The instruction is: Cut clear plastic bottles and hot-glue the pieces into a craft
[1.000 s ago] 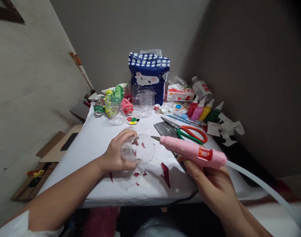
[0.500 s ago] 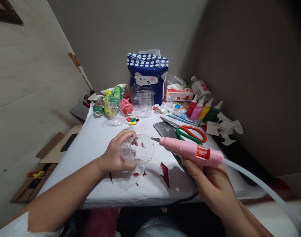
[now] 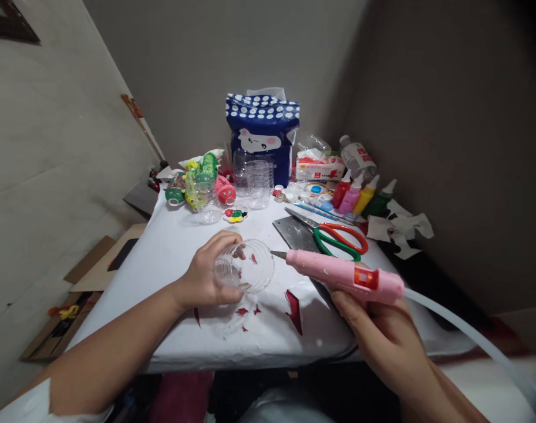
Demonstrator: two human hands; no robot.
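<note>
My left hand (image 3: 212,270) is wrapped round a clear plastic bottle piece (image 3: 256,267), whose round open end faces right and toward me. In my right hand (image 3: 377,329) is a pink glue gun (image 3: 338,273), gripped from below, with a white glue stick (image 3: 452,323) trailing from its rear. The gun's dark metal nozzle points left, close to the rim of the bottle piece; whether the two touch I cannot tell. Several dark red scraps (image 3: 295,312) lie on the white-covered table (image 3: 162,346) around and below the bottle piece.
Scissors (image 3: 338,238) with orange and green handles rest on a dark plate (image 3: 289,229). Behind stand a blue bag (image 3: 263,135), clear bottle pieces (image 3: 259,185), paint bottles (image 3: 365,198) and painted bottles (image 3: 201,182). White paper scraps (image 3: 402,229) lie at the right.
My right hand and the glue gun have shifted slightly right and down, and the nozzle has moved a little along the bottle piece's rim. My left hand is almost unmoved.
</note>
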